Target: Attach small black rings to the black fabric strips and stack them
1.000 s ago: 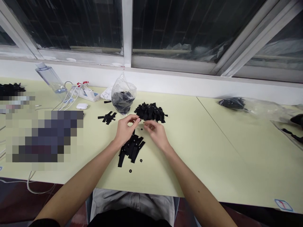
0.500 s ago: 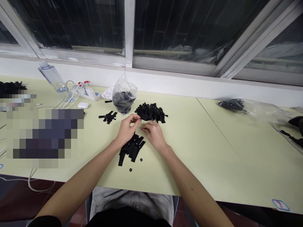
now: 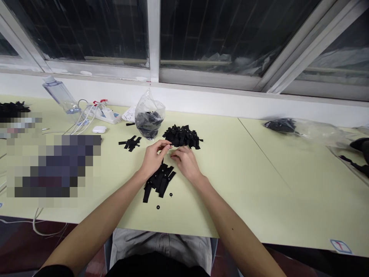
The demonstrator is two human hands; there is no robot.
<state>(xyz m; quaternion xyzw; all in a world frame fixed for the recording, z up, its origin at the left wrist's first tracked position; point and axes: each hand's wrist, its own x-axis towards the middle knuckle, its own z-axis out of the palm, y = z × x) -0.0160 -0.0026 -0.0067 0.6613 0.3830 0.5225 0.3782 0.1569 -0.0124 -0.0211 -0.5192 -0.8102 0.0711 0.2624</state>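
Note:
My left hand [image 3: 152,157] is closed in a pinch, thumb against forefinger, with a tiny dark bit showing at the tips. My right hand [image 3: 186,161] is just to its right with the fingers curled together; what they hold, if anything, is hidden. Beyond both hands lies a heap of short black fabric strips [image 3: 183,135]. Nearer me, partly under my left hand, a looser pile of black strips [image 3: 161,181] shows small shiny marks. Two small black ring-shaped pieces lie in front of it, one black ring [image 3: 171,194] to the right and another ring [image 3: 158,207] to the left.
A clear plastic bag [image 3: 150,119] of black pieces stands behind, with a few strips [image 3: 131,143] beside it. Leftward are a white case [image 3: 99,129], a power strip [image 3: 106,115] with cables and a tilted bottle [image 3: 62,96]. Another plastic bag [image 3: 281,125] lies far right.
Both hands stay almost in place, still close together with fingers pinched. The whole view has shifted slightly; the piles and rings look the same.

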